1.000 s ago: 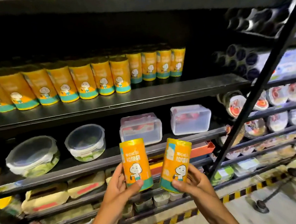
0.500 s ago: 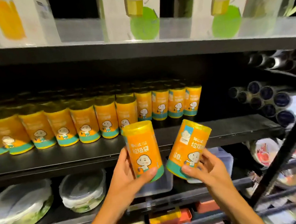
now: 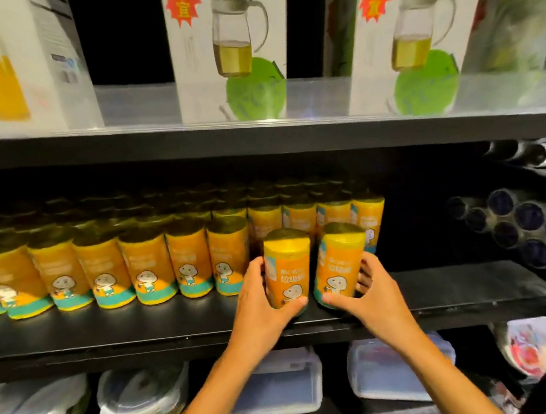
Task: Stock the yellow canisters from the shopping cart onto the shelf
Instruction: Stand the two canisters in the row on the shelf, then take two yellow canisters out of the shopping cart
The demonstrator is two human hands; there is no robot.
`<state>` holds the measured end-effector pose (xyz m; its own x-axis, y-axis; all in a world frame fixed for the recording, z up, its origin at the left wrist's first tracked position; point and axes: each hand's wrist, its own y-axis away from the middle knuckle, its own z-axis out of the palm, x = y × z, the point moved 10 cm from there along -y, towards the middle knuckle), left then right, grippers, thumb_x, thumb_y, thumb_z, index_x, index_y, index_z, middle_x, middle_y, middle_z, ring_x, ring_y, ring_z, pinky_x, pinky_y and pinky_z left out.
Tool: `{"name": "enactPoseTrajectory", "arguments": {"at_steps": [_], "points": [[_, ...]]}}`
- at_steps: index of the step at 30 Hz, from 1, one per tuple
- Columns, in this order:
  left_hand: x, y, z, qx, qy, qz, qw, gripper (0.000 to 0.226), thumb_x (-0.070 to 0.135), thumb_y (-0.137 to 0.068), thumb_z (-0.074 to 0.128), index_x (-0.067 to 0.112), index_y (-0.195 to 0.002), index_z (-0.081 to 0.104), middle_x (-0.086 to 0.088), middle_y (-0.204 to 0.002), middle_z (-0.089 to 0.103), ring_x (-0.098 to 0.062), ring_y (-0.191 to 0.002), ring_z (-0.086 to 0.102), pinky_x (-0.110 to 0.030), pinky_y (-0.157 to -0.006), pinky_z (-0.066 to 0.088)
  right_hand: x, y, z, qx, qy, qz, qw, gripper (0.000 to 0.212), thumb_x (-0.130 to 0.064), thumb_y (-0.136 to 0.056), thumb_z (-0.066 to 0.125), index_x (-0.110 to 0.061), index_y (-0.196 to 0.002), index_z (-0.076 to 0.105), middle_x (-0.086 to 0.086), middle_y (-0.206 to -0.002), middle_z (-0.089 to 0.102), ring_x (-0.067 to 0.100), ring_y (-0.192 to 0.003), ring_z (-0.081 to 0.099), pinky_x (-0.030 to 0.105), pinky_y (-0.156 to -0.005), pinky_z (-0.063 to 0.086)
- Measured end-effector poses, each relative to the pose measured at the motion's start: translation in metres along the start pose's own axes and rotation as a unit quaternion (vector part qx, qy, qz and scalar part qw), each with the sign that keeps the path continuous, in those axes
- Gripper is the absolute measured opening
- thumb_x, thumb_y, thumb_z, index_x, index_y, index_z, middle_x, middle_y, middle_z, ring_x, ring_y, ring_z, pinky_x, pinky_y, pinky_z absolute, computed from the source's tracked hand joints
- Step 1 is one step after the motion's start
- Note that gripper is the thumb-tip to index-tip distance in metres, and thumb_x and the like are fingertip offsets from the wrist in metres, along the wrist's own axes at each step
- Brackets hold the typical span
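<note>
Two yellow canisters held at the shelf front, one per hand.

One canister is gripped by the left hand, the other canister by the right hand; each hand has fingers and thumb curled round its canister. Both are upright, side by side, at the black shelf, just ahead of the stocked row; whether their bases are seated cannot be told. If released too near the front edge, a canister could be tipped off. If pushed back hard, the rear canisters could be knocked over.
</note>
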<state>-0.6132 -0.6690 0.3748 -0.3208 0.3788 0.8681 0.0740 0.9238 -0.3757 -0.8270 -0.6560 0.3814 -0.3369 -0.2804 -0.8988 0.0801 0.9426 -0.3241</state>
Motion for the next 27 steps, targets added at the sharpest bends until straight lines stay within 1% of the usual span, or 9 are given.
{"name": "enactPoseTrajectory", "arguments": {"at_steps": [4,7,10,14,17,21,23,25,27], "points": [[0.015,0.003,-0.002,0.041,-0.078,0.043,0.995,0.088,0.044,-0.074,0.083,0.029,-0.144,0.033,0.014,-0.133,0.044,-0.003,-0.124,0.049,-0.028,-0.101,0.049,0.004,-0.01,0.001,-0.021,0.029,-0.013,0.999,0.075,-0.022,-0.065,0.092,-0.026,-0.127,0.049,-0.022,-0.121,0.061,-0.012,-0.107,0.06,0.013,-0.087,0.05],[0.024,0.008,-0.006,0.07,-0.138,0.059,0.986,0.097,0.048,-0.073,0.082,0.027,-0.149,0.026,0.012,-0.138,0.038,-0.005,-0.126,0.046,-0.032,-0.099,0.052,0.006,-0.019,0.001,-0.034,0.041,-0.008,0.999,0.071,-0.026,-0.065,0.092,-0.026,-0.122,0.049,-0.02,-0.12,0.061,-0.012,-0.105,0.06,0.014,-0.086,0.051],[0.031,0.02,-0.014,0.111,-0.13,0.075,0.983,0.103,0.046,-0.071,0.085,0.033,-0.15,0.022,0.016,-0.142,0.032,-0.006,-0.128,0.046,-0.023,-0.096,0.049,0.005,-0.017,0.0,-0.05,0.062,-0.014,0.997,0.07,-0.032,-0.065,0.091,-0.031,-0.121,0.049,-0.026,-0.117,0.059,-0.017,-0.104,0.056,0.008,-0.082,0.049],[0.035,0.03,-0.018,0.144,-0.119,0.085,0.979,0.097,0.03,-0.07,0.088,0.031,-0.147,0.029,0.02,-0.135,0.035,-0.006,-0.121,0.051,-0.018,-0.09,0.053,0.005,-0.015,-0.009,-0.046,0.075,-0.033,0.996,0.069,-0.037,-0.067,0.089,-0.033,-0.126,0.051,-0.024,-0.118,0.061,-0.009,-0.106,0.059,0.015,-0.087,0.052],[0.033,0.025,-0.014,0.136,-0.128,0.077,0.979,0.092,0.026,-0.073,0.087,0.03,-0.146,0.03,0.015,-0.135,0.038,-0.005,-0.121,0.05,-0.019,-0.092,0.052,0.008,-0.019,-0.009,-0.055,0.078,-0.025,0.995,0.062,-0.033,-0.067,0.089,-0.032,-0.119,0.055,-0.022,-0.113,0.063,-0.008,-0.1,0.061,0.017,-0.082,0.054],[0.026,0.015,-0.012,0.145,-0.148,0.065,0.976,0.088,0.025,-0.077,0.084,0.026,-0.146,0.029,0.01,-0.135,0.037,-0.004,-0.119,0.052,-0.025,-0.092,0.055,0.012,-0.03,-0.001,-0.06,0.083,-0.014,0.995,0.066,-0.033,-0.067,0.089,-0.027,-0.123,0.054,-0.012,-0.12,0.064,0.003,-0.105,0.064,0.023,-0.087,0.056],[0.024,0.007,-0.01,0.15,-0.181,0.054,0.97,0.086,0.027,-0.079,0.082,0.023,-0.145,0.027,0.007,-0.134,0.034,-0.008,-0.114,0.054,-0.03,-0.087,0.057,0.011,-0.037,0.003,-0.057,0.088,-0.013,0.994,0.066,-0.033,-0.068,0.089,-0.026,-0.123,0.053,-0.01,-0.12,0.063,0.006,-0.104,0.065,0.021,-0.085,0.056],[0.027,0.004,-0.01,0.163,-0.213,0.051,0.962,0.08,0.026,-0.081,0.081,0.024,-0.14,0.028,0.005,-0.133,0.032,-0.014,-0.112,0.055,-0.029,-0.082,0.056,0.012,-0.043,0.005,-0.051,0.113,-0.011,0.992,0.066,-0.035,-0.068,0.089,-0.021,-0.122,0.054,-0.008,-0.114,0.064,0.007,-0.099,0.065,0.023,-0.083,0.056],[0.035,0.01,-0.011,0.181,-0.217,0.069,0.957,0.065,0.021,-0.082,0.079,0.021,-0.133,0.039,0.004,-0.133,0.032,-0.013,-0.111,0.055,-0.025,-0.082,0.055,0.016,-0.049,0.006,-0.04,0.16,-0.007,0.986,0.063,-0.042,-0.067,0.089,-0.016,-0.114,0.057,-0.006,-0.108,0.066,0.011,-0.094,0.066,0.03,-0.082,0.058]]}}
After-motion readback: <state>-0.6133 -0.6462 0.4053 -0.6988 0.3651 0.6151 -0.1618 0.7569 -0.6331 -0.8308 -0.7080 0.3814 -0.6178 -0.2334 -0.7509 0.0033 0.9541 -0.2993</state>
